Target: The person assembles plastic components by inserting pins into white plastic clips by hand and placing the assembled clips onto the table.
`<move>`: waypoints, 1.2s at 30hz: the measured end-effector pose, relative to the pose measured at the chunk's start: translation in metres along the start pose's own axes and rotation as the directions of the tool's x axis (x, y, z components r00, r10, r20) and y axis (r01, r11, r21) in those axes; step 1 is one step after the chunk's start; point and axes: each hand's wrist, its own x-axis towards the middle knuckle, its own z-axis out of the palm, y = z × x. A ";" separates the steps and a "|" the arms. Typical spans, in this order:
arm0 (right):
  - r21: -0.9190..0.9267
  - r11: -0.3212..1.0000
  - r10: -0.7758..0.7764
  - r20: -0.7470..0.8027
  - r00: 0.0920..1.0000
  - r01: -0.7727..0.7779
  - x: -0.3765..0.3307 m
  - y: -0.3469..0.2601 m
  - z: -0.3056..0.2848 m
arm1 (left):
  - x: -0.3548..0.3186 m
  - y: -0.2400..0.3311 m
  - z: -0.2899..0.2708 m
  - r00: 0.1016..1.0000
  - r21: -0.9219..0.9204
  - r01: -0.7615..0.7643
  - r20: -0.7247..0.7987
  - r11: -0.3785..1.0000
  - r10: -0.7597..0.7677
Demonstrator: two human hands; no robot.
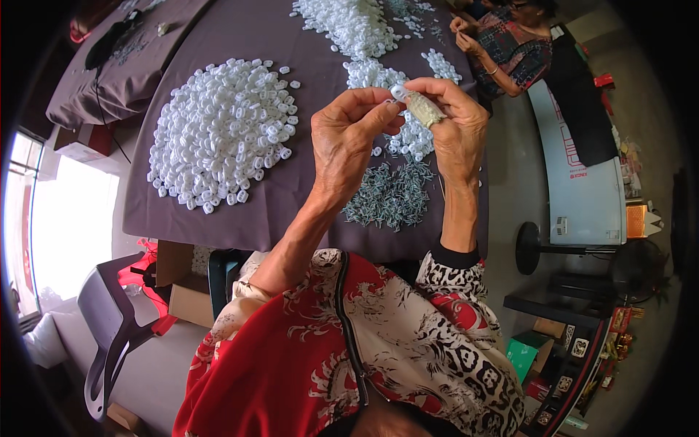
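Note:
Both my hands are raised over the table and meet fingertip to fingertip. Between thumb and forefinger, my right hand [459, 124] pinches a small white plastic piece [398, 92]. A pale, worn wrapping [424, 109] covers its thumb. My left hand [349, 131] is closed in a pinch beside that piece; what its fingertips hold, if anything, is too small to make out. Below the hands lies a heap of small grey metal pins or screws [391, 197]. Behind the right hand is a heap of white pieces [416, 138], partly hidden. A larger heap of white plastic pieces [222, 131] lies to the left.
A dark cloth [306, 211] covers the table. More white pieces [349, 29] and metal bits [411, 14] lie at its far side, where another person [502, 47] works. A grey chair [109, 320] and an open cardboard box [191, 302] stand at the left.

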 end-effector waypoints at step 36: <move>-0.060 0.998 -0.035 -0.026 0.999 0.034 -0.004 0.008 0.004 | 0.000 -0.009 -0.001 1.000 -0.010 0.006 -0.028 1.000 -0.006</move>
